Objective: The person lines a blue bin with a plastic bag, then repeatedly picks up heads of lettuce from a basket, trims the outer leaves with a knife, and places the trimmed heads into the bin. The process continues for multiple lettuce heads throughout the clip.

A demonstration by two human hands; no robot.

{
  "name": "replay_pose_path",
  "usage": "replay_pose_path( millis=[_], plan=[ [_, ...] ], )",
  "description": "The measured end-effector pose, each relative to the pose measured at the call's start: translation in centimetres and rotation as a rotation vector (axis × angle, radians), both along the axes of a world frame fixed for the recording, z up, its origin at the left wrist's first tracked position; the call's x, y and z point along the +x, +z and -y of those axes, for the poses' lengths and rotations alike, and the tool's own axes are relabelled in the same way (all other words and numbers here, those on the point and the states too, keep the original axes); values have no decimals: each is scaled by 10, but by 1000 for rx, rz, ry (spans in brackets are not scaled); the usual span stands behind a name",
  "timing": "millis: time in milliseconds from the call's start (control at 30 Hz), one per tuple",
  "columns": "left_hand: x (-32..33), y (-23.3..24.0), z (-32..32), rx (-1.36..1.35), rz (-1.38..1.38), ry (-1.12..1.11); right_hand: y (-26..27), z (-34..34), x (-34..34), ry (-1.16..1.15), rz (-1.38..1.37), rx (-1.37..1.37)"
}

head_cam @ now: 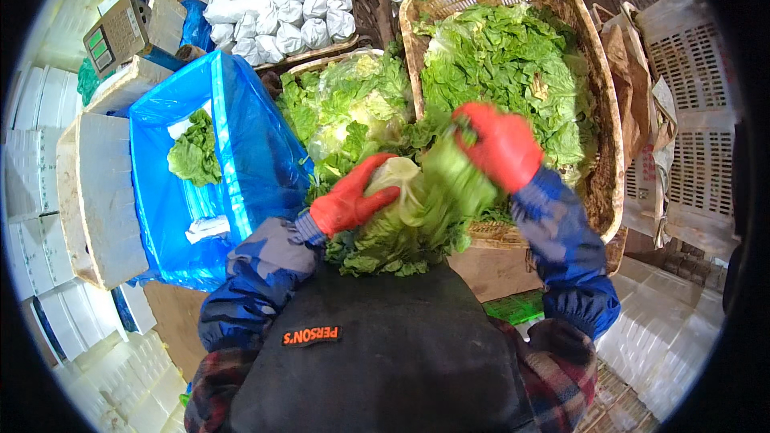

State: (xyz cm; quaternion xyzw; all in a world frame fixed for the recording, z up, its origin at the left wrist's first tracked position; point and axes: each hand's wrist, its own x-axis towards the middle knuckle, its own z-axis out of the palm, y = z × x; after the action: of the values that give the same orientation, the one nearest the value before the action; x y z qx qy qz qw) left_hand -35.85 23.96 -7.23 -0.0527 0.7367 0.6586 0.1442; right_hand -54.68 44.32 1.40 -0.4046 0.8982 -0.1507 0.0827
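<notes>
A head of lettuce (402, 207) is in front of my apron, its pale cut stem end turned up. My left hand (355, 195), in a red glove, grips it from the left around the stem. Also red-gloved, my right hand (500, 144) has its fingers closed on loose green outer leaves (454, 174) to the right of the stem; these leaves are blurred. Whether they are still joined to the head cannot be seen. Just beyond my hands, lettuce leaves and clear plastic film fill a smaller basket (361, 102).
A blue-lined box (264, 144) with one lettuce (195, 150) inside stands left. Right is a large plastic basket (607, 150) heaped with leaves. White wrapped bundles (289, 6) lie at the back, a digital scale (117, 36) at the upper left. Foam boxes (36, 174) line the left side.
</notes>
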Motion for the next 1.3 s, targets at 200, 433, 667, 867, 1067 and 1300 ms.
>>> replay_pose_path(
  millis=[200,433,667,867,1067,1300],
  plan=[
    [2,-17,20,432,-41,226,-63,-4,-9,10,273,-93],
    [14,16,8,-193,-101,223,-151,-6,74,81,1705,-572],
    [-7,74,24,-357,118,-27,-110,-14,80,-137,1433,-482],
    [-3,72,35,-961,-172,-267,-104,-6,89,-61,1385,-471],
    [-15,81,60,-924,-492,231,-95,-21,90,9,1386,-669],
    [23,-24,-6,350,-105,310,-49,-4,99,-518,1473,-787]
  ],
)
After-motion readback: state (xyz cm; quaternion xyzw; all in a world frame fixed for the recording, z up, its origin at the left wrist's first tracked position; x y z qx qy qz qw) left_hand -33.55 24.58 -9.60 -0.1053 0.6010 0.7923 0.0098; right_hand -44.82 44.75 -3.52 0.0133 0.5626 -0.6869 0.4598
